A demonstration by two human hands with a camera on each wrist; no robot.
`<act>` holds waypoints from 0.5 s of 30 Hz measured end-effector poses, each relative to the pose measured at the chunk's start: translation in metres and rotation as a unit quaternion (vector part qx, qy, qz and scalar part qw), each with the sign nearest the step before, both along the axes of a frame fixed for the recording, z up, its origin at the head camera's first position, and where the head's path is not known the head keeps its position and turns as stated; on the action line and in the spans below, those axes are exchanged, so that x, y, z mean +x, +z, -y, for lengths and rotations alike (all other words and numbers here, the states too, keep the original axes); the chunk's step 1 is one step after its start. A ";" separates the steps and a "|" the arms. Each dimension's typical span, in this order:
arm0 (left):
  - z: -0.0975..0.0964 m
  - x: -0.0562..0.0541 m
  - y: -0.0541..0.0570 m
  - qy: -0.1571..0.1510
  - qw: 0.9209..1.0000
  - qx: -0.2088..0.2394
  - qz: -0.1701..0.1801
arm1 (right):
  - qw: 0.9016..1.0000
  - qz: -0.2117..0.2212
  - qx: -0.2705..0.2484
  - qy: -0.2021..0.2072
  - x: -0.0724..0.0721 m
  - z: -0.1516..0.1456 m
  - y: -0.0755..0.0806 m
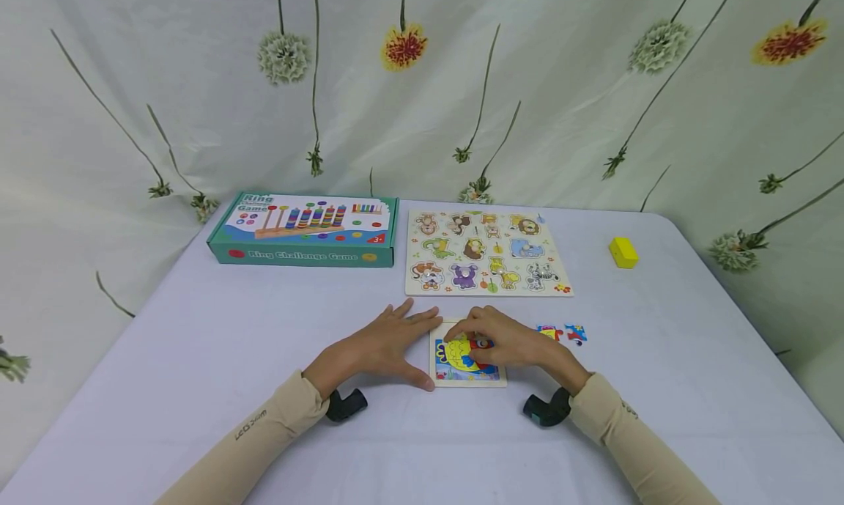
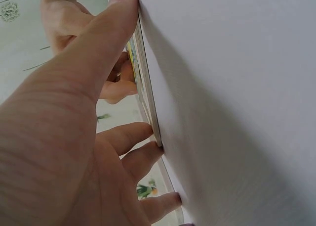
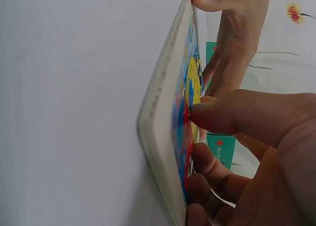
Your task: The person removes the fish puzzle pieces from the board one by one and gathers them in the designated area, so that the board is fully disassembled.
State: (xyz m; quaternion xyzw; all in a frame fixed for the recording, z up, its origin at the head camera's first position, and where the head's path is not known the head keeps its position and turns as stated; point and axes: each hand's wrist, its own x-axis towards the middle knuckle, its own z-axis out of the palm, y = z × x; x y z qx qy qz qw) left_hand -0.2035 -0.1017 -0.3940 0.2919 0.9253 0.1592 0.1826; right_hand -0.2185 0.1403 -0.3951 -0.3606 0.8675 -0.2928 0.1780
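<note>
A small wooden-framed fish puzzle (image 1: pixel 468 382) lies flat on the white table, its picture showing a yellow fish with a red head on blue. My left hand (image 1: pixel 389 344) spreads beside it, thumb and fingertips touching the left edge of the frame. Over the picture, my right hand (image 1: pixel 504 336) bends its fingers and holds a yellow fish-body piece (image 1: pixel 456 355) between thumb and fingers. In the right wrist view the thumb (image 3: pixel 217 114) meets the puzzle's surface; any lift of the piece is too slight to tell. Two loose puzzle pieces (image 1: pixel 576 333) lie right of the board, partly behind the right wrist.
An animal peg puzzle board (image 1: pixel 425 291) lies beyond the hands. To its left is a green ring game box (image 1: pixel 303 254), and a yellow block (image 1: pixel 623 253) sits at the back right. A flower-printed cloth (image 1: pixel 567 87) hangs behind the table.
</note>
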 end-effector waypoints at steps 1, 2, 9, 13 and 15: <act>0.000 0.000 0.000 0.002 1.000 -0.001 0.001 | 1.000 0.000 -0.001 -0.001 0.000 0.000 0.000; 0.000 0.000 0.001 0.003 1.000 -0.001 0.000 | 1.000 0.000 -0.003 -0.001 0.000 0.000 0.000; 0.000 0.000 0.000 0.006 1.000 -0.003 0.002 | 1.000 0.004 -0.010 -0.007 0.000 -0.001 -0.002; 0.000 0.001 0.001 0.006 1.000 -0.003 0.001 | 1.000 0.011 -0.021 -0.012 -0.001 -0.001 -0.003; 0.000 0.001 0.001 0.006 1.000 -0.002 0.001 | 1.000 0.013 -0.025 -0.012 -0.001 -0.001 -0.003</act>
